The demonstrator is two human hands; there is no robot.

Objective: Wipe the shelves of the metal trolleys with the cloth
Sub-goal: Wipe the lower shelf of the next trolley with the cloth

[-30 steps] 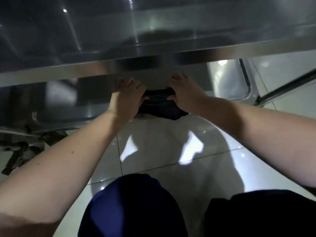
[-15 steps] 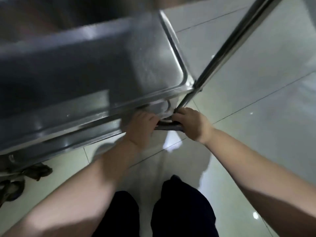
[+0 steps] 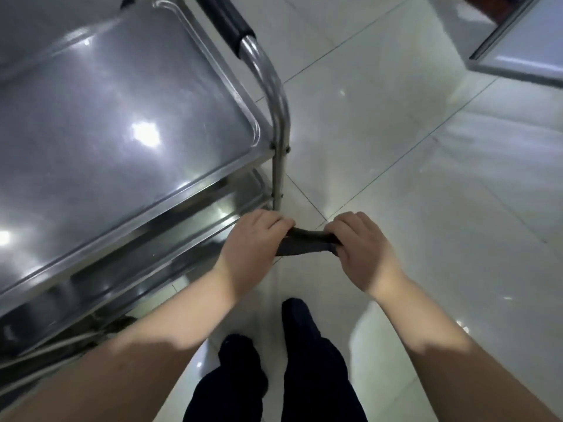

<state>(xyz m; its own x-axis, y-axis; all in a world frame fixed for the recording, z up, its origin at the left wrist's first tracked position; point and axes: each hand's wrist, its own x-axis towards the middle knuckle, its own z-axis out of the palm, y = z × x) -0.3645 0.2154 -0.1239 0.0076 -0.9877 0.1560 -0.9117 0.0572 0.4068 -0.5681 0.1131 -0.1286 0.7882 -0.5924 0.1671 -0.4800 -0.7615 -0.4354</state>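
Nearest, dark trouser legs point(image 3: 307, 367) over pale glossy floor tiles point(image 3: 426, 208). Above them, left hand point(image 3: 253, 251) and right hand point(image 3: 362, 248), both clenched on the ends of a dark cloth point(image 3: 307, 243), stretched taut between them, held off the trolley just beside its near corner. Beyond, metal trolley point(image 3: 278, 166) with its shiny top shelf point(image 3: 106, 132), lower shelves stacked beneath. Farthest, black-gripped handle point(image 3: 228, 22).
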